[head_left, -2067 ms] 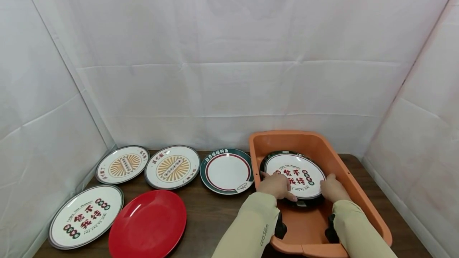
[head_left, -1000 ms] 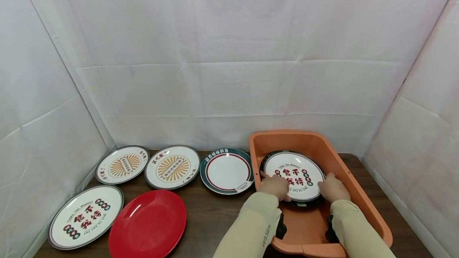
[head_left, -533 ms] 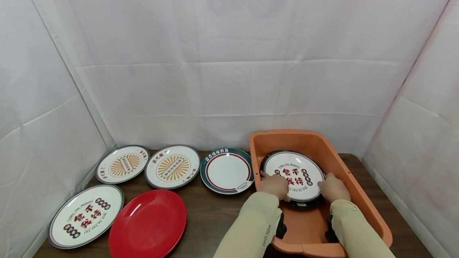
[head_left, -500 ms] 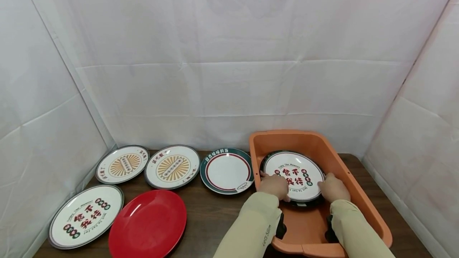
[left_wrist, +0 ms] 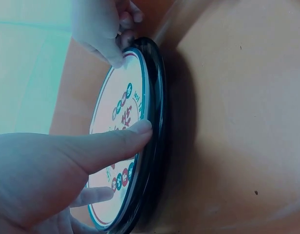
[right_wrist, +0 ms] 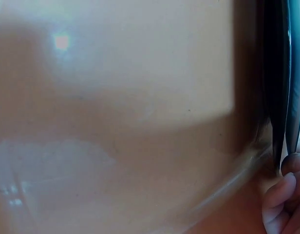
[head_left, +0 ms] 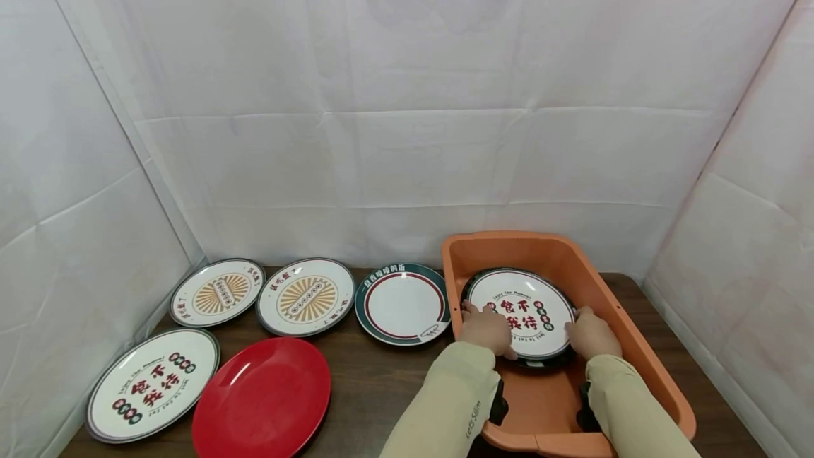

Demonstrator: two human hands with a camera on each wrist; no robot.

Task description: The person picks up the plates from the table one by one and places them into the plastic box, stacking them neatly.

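White round plate with red lettering (head_left: 523, 308) — positioned between the left hand (head_left: 486, 331) and the right hand (head_left: 594, 336); fingers of both grip its edge. A black-rimmed round plate (left_wrist: 159, 92) lies beneath it, within the orange plastic tub (head_left: 540, 405) surrounding the fingers. Glossy red round plate (head_left: 262, 396) — on the brown wood-grain desk (head_left: 369, 391), well left of the fingers.

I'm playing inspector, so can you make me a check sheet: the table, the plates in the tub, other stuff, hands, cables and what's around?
Surface: brown table.
Job's things: top plate over a dark plate, inside the orange tub.
Clutter: red plate, green-rimmed plate and three white plates, left of the tub.
Hands: left hand holds the top plate's rim; right hand pinches it.
Cables: nothing seen.
Surroundings: white sheets behind and both sides.
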